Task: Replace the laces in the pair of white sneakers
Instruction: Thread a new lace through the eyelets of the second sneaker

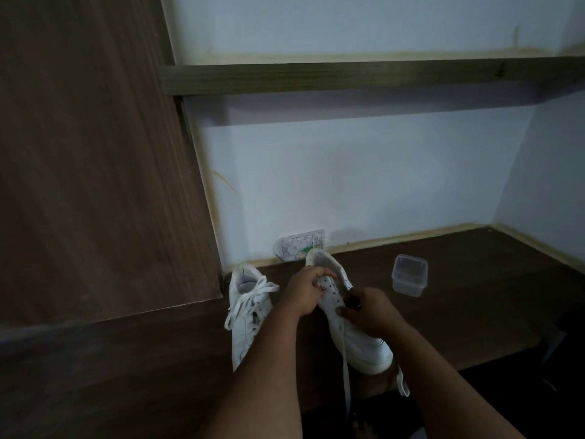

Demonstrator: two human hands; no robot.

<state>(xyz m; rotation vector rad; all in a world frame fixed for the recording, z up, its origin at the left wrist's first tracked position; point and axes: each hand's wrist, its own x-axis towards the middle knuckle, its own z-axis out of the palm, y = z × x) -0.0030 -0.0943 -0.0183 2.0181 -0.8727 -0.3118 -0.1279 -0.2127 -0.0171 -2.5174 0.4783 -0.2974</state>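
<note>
Low in the middle of the frame, the left hand (304, 291) is pinching the eyelet edge of the right-hand sneaker (351, 318) on the dark worktop (474, 296). The right hand (368, 310) is gripping its side, fingers curled. A loose lace (346, 375) is hanging off the front edge. The laced sneaker (248, 315) is lying just left, with a clear tub (409, 275) sitting to the right.

Head-worn, wide-angle, looking forward and down from close above both hands (332, 299); beyond them the wall (364, 185), above them a shelf (348, 77), dark desk (474, 296) beneath.
</note>
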